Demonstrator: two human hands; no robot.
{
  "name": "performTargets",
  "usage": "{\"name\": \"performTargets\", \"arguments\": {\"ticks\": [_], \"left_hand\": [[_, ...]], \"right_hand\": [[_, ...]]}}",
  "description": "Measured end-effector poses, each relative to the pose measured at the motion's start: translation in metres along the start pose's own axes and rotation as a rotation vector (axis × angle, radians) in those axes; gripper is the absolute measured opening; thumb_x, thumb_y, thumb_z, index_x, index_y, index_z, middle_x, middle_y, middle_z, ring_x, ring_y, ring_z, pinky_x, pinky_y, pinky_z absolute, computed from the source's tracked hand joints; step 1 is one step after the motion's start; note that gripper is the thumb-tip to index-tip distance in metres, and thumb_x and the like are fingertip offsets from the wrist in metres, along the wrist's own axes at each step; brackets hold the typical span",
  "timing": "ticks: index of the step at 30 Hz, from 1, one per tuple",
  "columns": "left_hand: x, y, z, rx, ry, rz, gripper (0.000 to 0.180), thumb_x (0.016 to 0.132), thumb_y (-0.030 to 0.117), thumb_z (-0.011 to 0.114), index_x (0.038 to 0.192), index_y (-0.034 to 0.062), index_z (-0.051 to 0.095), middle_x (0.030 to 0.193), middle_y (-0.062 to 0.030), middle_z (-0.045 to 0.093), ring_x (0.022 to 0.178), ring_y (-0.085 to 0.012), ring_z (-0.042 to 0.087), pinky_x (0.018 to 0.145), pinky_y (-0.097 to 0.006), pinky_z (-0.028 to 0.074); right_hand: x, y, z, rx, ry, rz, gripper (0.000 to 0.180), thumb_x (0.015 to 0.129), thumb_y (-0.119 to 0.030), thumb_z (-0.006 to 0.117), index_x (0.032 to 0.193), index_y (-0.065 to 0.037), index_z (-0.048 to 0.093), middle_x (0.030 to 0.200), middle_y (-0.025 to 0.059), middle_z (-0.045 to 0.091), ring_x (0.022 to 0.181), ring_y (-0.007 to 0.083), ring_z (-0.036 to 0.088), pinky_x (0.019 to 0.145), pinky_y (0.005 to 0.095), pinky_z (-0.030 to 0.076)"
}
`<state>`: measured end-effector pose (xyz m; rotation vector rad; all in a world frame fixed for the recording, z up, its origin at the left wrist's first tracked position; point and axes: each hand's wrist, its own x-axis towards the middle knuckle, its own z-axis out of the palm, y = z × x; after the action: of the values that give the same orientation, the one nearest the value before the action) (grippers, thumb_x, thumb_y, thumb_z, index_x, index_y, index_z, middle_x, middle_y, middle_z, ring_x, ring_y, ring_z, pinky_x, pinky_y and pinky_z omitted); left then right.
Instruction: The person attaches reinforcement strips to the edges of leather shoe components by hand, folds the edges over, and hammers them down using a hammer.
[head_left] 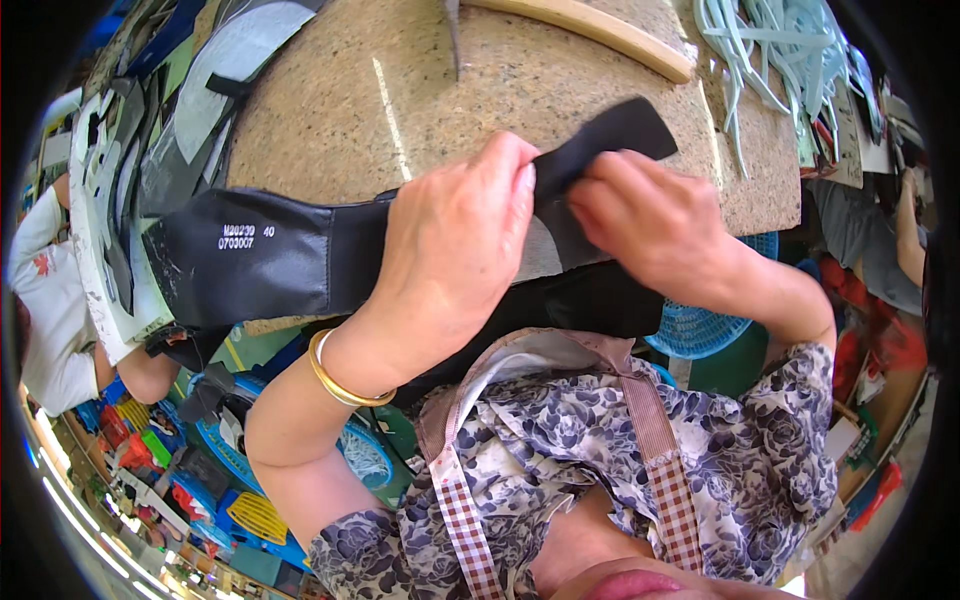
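Speckled tan tabletop (310,125); curved wooden strip (610,37) at far side; pale-blue straps (790,55) heaped far right.

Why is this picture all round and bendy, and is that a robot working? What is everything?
There's no robot here. These are a person's own bare hands: the left hand, with a gold bangle further down that arm, and the right hand. The picture comes from a camera worn on the person's head, looking down. Its very wide lens bends straight things and makes the edges look round.

Both hands grip a dark strip. Beside the left hand is a shiny black piece with white printing; I can't tell whether it joins the strip. Near the top of the speckled table lies a curved wooden bar, and at the upper right is a tangle of pale blue bands.
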<state>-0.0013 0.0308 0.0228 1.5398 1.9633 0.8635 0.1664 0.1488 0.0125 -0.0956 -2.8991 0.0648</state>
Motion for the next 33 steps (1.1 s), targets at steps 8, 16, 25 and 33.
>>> {"name": "performTargets", "arguments": {"ticks": [8, 16, 25, 33], "left_hand": [[-0.047, -0.004, 0.0, 0.306, 0.039, 0.347, 0.027, 0.086, 0.011, 0.061, 0.11, -0.0004, 0.062, 0.102, -0.013, 0.069, 0.096, -0.0263, 0.066, 0.077, -0.035, 0.056], [-0.086, -0.022, -0.038, 0.697, -0.1, 0.406, 0.034, 0.083, 0.011, 0.059, 0.114, -0.0012, 0.067, 0.119, -0.0135, 0.067, 0.109, -0.0232, 0.065, 0.098, -0.038, 0.049], [-0.081, -0.045, -0.03, 0.556, 0.011, 0.444, 0.033, 0.08, 0.009, 0.058, 0.11, 0.0034, 0.07, 0.115, -0.01, 0.07, 0.103, -0.0229, 0.068, 0.09, -0.036, 0.054], [-0.133, -0.032, 0.004, 0.329, 0.07, 0.466, 0.028, 0.081, 0.011, 0.061, 0.107, 0.0041, 0.07, 0.107, -0.0123, 0.071, 0.095, -0.0248, 0.07, 0.083, -0.036, 0.056]], "right_hand": [[0.002, -0.012, -0.03, 0.512, 0.057, 0.072, 0.056, 0.082, -0.026, 0.07, 0.13, 0.001, 0.057, 0.13, 0.0155, 0.06, 0.118, 0.0296, 0.061, 0.096, 0.0386, 0.05], [-0.039, -0.019, -0.012, 0.165, -0.214, 0.139, 0.07, 0.08, -0.032, 0.069, 0.139, 0.001, 0.047, 0.146, 0.0142, 0.046, 0.136, 0.0288, 0.044, 0.112, 0.0413, 0.034], [-0.014, -0.041, 0.019, 0.291, -0.108, 0.026, 0.072, 0.075, -0.025, 0.073, 0.139, -0.002, 0.047, 0.148, 0.0107, 0.045, 0.138, 0.0243, 0.042, 0.114, 0.0418, 0.032], [-0.033, -0.05, 0.002, 0.288, 0.118, -0.286, 0.03, 0.075, -0.008, 0.065, 0.102, -0.001, 0.072, 0.116, 0.0143, 0.069, 0.107, 0.0273, 0.068, 0.091, 0.0393, 0.055]]}}
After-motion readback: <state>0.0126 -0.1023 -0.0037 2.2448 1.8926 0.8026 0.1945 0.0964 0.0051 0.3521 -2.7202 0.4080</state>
